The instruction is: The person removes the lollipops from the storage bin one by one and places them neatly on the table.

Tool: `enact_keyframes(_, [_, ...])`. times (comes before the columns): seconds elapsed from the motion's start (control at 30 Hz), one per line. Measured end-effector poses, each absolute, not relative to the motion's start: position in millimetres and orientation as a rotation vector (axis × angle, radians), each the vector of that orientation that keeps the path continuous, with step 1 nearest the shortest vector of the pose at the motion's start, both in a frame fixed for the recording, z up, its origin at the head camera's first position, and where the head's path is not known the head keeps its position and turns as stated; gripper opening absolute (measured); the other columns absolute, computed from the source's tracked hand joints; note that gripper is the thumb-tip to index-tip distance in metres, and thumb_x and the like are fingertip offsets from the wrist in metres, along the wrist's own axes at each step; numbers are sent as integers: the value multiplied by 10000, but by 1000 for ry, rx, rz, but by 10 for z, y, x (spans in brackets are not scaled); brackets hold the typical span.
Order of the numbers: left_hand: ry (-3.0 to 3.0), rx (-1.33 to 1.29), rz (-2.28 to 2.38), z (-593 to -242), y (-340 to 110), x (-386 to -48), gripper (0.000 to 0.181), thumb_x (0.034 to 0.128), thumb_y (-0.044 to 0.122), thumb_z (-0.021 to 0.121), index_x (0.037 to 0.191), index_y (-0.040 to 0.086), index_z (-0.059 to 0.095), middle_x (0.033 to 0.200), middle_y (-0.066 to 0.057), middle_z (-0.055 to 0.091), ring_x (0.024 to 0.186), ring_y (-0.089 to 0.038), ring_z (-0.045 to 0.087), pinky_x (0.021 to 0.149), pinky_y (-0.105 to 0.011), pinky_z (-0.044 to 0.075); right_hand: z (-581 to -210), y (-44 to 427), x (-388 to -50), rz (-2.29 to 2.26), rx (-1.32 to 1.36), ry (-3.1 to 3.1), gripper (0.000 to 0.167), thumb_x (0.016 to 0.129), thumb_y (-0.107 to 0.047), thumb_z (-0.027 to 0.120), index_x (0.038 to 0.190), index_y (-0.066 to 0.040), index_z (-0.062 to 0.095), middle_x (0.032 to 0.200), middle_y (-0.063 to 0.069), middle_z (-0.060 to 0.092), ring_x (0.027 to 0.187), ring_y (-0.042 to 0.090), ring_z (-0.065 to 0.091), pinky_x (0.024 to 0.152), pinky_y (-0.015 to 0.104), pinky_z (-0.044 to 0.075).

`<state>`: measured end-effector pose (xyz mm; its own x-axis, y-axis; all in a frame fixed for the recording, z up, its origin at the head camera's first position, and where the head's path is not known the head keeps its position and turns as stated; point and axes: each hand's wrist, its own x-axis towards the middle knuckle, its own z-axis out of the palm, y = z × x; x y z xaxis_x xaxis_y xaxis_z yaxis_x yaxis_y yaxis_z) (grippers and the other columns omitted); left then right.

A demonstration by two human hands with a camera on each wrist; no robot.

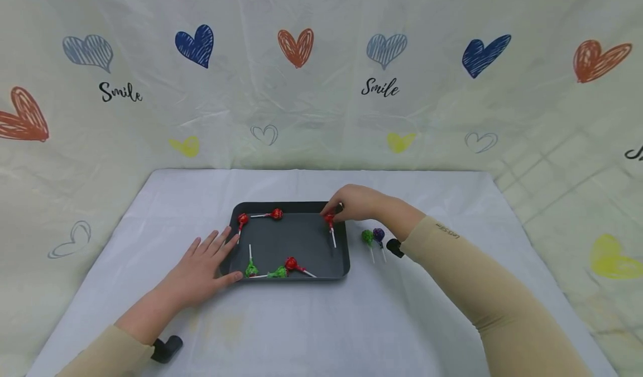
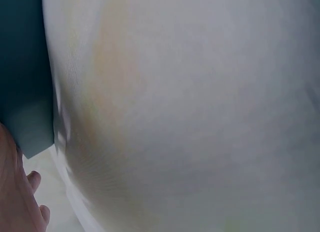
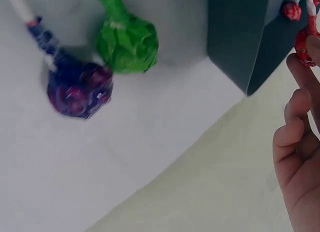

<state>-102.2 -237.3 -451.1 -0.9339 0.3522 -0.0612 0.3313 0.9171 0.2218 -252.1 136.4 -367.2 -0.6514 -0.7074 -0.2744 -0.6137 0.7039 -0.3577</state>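
My right hand (image 1: 354, 203) pinches a red-wrapped lollipop (image 1: 329, 219) by its head over the right end of a dark grey tray (image 1: 291, 237); the white stick points toward me. In the right wrist view, thumb and finger meet on the red wrapper (image 3: 303, 47). At the tray's left side rests my left hand (image 1: 198, 273), fingers spread and straight over the rim. Inside the tray lie a red lollipop (image 1: 243, 219) at the far left corner, another red lollipop (image 1: 277, 214) along the far side, and near the front a green lollipop (image 1: 252, 269), a second green lollipop (image 1: 278, 272) and a red lollipop (image 1: 291, 263).
On the white-covered table (image 1: 301, 332), right of the tray, a green lollipop (image 1: 368, 236) and a purple lollipop (image 1: 379, 234) lie side by side below my right forearm. Behind the table hangs a pale curtain (image 1: 321, 103) printed with hearts.
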Motion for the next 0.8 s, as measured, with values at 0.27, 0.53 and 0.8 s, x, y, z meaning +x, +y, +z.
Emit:
enact_keyframes(0.27, [2972,535,331,-4507,-2369,-1023,919,896,725,495,1579,150,276,1649,-108,166,1489,-401,145,1175,-624,83,-3596,1827,-2460,-437,-947,2578,303,905,-183,726,1192,-279,746,1069,-118,691,733,155,523,622,295,471])
enact_keyframes(0.53, [2980,538,297,-4566,-2403,-1041,961,876,794,409,1588,169,249,1655,-93,146,1492,-396,136,1177,-620,75,-3716,2370,-2350,-418,-781,2615,311,905,-164,730,1207,-236,743,1049,-91,692,768,169,508,627,300,464])
enact_keyframes(0.8, [3016,564,342,-4564,-2390,-1036,932,884,754,472,1579,163,282,1647,-92,177,1483,-399,164,1171,-618,105,-3872,2789,-2303,-394,-688,2627,296,906,-162,730,1195,-221,749,1091,-58,703,805,174,515,649,299,470])
